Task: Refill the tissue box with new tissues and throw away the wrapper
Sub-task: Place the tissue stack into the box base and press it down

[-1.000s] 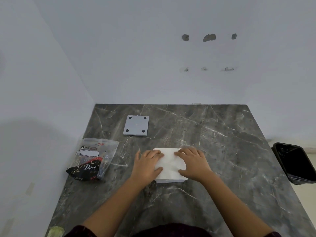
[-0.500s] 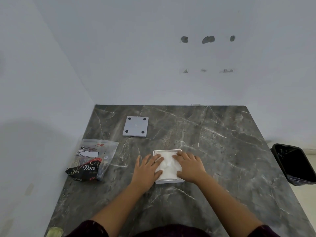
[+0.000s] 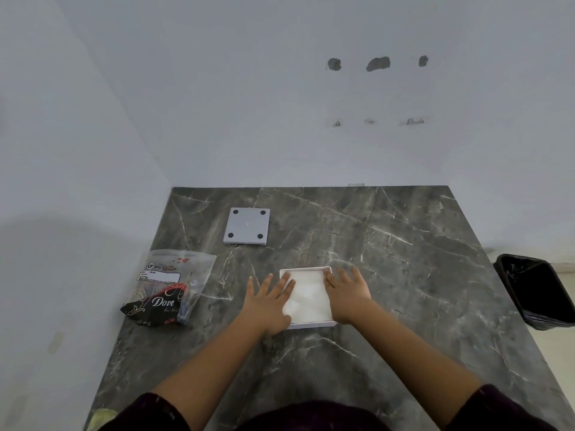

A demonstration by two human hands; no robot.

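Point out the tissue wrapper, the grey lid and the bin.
tissue wrapper [image 3: 165, 293], head view, printed front
grey lid [image 3: 246, 225], head view, centre of its flat face
bin [image 3: 536, 290], head view, black liner inside

**Marble, plastic and paper on one countertop**

Soft white paper tissues [image 3: 309, 295] fill a smooth, matt white plastic tissue box [image 3: 306, 325] on a dark grey, white-veined marble countertop [image 3: 389, 259] with a dull sheen. The wrapper [image 3: 169, 286] is glossy, crinkled clear film; the grey lid [image 3: 246, 225] looks matt plastic; the bin liner [image 3: 533, 290] is shiny black plastic.
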